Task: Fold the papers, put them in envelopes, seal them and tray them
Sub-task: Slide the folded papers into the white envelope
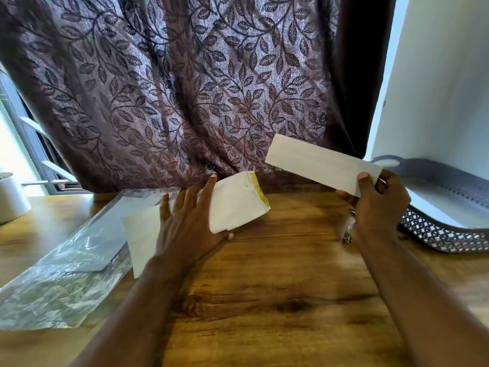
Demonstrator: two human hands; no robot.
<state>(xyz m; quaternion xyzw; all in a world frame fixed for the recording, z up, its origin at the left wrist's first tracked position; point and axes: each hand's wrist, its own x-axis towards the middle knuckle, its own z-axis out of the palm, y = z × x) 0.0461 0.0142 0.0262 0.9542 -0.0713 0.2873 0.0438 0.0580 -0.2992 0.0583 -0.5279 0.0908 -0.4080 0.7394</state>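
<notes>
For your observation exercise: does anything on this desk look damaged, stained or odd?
Yes. The envelope under the left hand has yellowish staining along its open end, whose corner looks crumpled. The folded paper looks clean.

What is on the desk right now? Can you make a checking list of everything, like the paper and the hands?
Surface: wooden table, bare in the middle.
Job's things: folded paper held up in the air; envelope with a yellow strip on its flap, lifted at one end; mesh tray at the right with white sheets in it.
Clutter: clear plastic bag at the left; white cup at the far left edge.
Grippers: left hand holds the envelope; right hand pinches the folded paper.
Cables: nothing seen.
Surroundings: leaf-patterned curtain behind the table; white wall at the right.
</notes>
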